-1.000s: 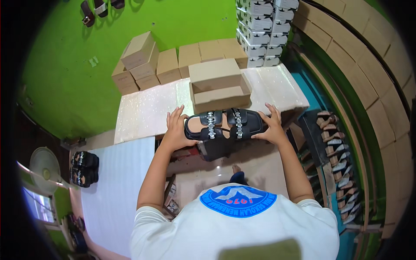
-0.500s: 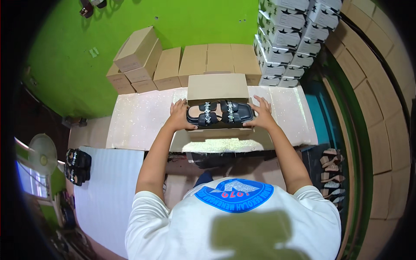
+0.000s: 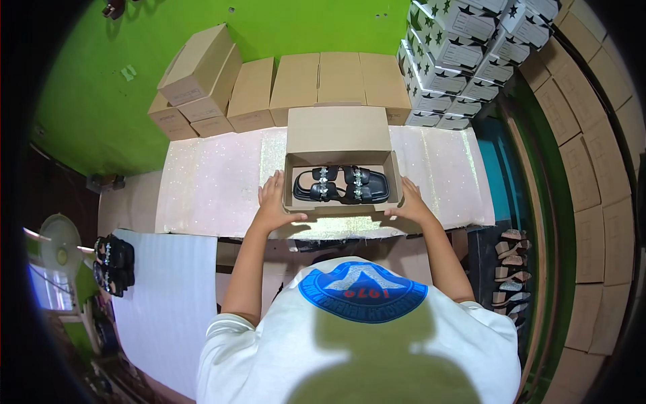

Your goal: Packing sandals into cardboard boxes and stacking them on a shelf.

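A pair of black sandals (image 3: 342,185) with jewelled straps lies inside an open brown cardboard shoebox (image 3: 340,207) on the glittery pale table. Behind the sandals the box lid (image 3: 338,129) stands raised. At the box's left end is my left hand (image 3: 272,205), fingers apart and thumb pointing along the front wall. My right hand (image 3: 410,203) is at the right end in a similar pose, its fingers by the side wall. Neither hand holds the sandals. Whether the fingertips press on the cardboard is hard to tell.
Closed brown shoeboxes (image 3: 296,81) line the green wall, beside stacked white boxes with stars (image 3: 447,67). More black sandals (image 3: 114,264) sit on the white table (image 3: 168,296) at left. Shoe forms or heels (image 3: 511,269) stand on a dark shelf at right, near stacked cartons (image 3: 585,229).
The sandals were between my hands above the box and now rest inside it. Both hands have let go of them and moved outward and nearer to me, beside the box.
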Motion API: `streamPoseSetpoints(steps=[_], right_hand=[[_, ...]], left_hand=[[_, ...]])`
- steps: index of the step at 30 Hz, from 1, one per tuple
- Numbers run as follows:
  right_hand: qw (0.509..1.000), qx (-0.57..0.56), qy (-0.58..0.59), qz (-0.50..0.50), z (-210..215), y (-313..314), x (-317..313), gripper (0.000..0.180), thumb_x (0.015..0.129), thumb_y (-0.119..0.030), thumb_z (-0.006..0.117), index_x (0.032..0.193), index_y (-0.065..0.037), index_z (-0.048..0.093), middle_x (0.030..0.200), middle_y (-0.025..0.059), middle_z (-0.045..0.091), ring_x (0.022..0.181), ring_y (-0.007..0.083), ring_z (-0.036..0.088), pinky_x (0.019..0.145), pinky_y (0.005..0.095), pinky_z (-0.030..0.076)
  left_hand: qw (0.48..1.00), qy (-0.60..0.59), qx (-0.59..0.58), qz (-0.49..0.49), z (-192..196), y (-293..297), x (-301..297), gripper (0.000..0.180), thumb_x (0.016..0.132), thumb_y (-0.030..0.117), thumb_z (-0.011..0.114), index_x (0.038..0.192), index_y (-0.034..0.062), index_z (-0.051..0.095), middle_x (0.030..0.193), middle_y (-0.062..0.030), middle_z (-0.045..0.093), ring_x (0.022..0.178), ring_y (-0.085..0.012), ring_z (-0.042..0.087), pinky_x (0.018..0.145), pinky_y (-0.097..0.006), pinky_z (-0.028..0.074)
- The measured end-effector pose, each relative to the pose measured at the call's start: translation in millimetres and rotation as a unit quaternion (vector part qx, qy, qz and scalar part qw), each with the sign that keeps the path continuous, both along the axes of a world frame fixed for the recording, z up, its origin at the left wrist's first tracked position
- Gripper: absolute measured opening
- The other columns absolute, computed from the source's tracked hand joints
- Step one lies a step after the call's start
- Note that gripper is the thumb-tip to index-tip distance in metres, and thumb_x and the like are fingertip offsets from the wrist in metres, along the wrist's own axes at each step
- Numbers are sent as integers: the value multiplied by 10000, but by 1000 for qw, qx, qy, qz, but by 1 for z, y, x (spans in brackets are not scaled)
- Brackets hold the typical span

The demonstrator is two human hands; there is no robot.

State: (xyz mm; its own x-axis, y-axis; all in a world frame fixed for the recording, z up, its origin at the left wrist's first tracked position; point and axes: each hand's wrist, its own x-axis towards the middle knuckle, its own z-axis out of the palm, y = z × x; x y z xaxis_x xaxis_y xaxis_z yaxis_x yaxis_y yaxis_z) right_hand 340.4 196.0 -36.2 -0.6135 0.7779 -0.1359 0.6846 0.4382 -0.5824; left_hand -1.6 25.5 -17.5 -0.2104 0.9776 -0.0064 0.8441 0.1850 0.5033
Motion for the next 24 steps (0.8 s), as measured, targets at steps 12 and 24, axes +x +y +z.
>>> streamPoseSetpoints(steps=[12,24], right_hand=[[996,30,79,-37,-12,-15,-14,1049,613,-555,693,1417,-150,155,1385,157,337,1290,322,298,1038,576,118],[993,30,-15,-111,17,-43,-47,683,679,-372,651,1313,-271,416,1402,127,319,1304,340,254,1020,609,134]], left_hand=[[990,28,-1,140,-9,2,17,704,728,440,613,1361,315,331,1429,-197,211,1299,-382,222,1004,-627,86],[978,92,-85,165,9,-10,18,727,695,413,602,1361,320,324,1428,-193,216,1308,-386,204,1006,-643,65]])
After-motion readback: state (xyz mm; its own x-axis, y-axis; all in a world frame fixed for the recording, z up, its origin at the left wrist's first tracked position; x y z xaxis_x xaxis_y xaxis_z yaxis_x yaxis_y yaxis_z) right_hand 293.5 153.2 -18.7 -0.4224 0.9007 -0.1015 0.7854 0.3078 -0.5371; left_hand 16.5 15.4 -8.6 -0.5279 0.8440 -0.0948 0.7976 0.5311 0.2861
